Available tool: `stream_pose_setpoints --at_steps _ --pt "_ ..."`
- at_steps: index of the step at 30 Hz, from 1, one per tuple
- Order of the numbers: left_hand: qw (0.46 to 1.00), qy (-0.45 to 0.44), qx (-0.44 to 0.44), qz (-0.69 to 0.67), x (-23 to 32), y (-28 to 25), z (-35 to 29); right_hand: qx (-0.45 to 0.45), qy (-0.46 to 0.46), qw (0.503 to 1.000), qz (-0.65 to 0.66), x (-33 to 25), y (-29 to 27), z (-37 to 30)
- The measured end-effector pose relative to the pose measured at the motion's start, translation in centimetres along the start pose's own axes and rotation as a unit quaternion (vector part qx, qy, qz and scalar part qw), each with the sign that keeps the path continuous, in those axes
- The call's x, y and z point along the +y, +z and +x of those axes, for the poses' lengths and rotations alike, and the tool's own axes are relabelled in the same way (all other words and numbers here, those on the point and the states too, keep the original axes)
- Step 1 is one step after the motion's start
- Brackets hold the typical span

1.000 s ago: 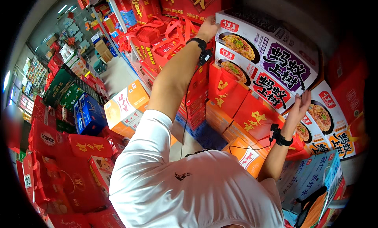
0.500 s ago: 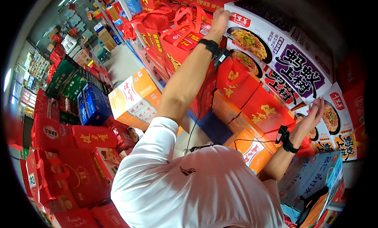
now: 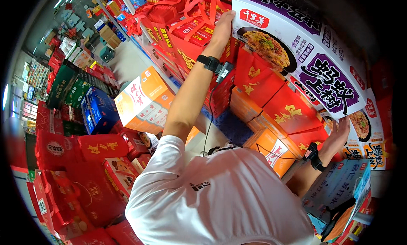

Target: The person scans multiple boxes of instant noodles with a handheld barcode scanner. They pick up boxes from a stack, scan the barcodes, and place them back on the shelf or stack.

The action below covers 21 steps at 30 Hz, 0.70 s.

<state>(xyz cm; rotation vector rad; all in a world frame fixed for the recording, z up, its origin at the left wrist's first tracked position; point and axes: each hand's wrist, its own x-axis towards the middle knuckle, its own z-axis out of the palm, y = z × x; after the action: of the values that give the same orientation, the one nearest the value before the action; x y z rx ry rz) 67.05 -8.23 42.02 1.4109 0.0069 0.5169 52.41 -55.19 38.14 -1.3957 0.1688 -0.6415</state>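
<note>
A long white and purple carton (image 3: pixel 296 52) with noodle pictures on its front is held between my two hands at the upper right. My left hand (image 3: pixel 222 31) presses against its left end, with the fingers partly behind the edge. At the carton's lower right corner, my right hand (image 3: pixel 338 135) grips from beneath, its fingertips partly hidden. The box tilts, so both its front and its purple-marked top show. Behind and below it, a similar white carton (image 3: pixel 369 130) with orange lettering stands by my right hand. Both wrists wear black straps with small devices and a cable.
Red gift boxes with ribbon handles (image 3: pixel 195 37) stand beside my left forearm. Below the carton are red bags (image 3: pixel 292 109) and orange cartons (image 3: pixel 271 154). An orange and white carton (image 3: pixel 144 102) stands at the left, near a blue box (image 3: pixel 99 109). Blue-grey packs (image 3: pixel 335 188) lie at the lower right.
The white and purple carton has come closer and tipped, showing more of its top and uncovering less of the box behind. Both hands moved with it, the left one nearer to me.
</note>
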Motion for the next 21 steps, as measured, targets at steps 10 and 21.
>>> stream_pose_setpoints --at_steps 10,21 --pt "0.976 -0.091 -0.107 -0.168 -2.3 0.5 1.0 -0.091 0.004 0.995 0.041 0.2 0.9 -0.7" --pt "0.99 -0.021 -0.08 -0.111 0.6 -1.9 -5.5 0.027 0.026 0.993 0.113 -2.5 1.2 -6.5"
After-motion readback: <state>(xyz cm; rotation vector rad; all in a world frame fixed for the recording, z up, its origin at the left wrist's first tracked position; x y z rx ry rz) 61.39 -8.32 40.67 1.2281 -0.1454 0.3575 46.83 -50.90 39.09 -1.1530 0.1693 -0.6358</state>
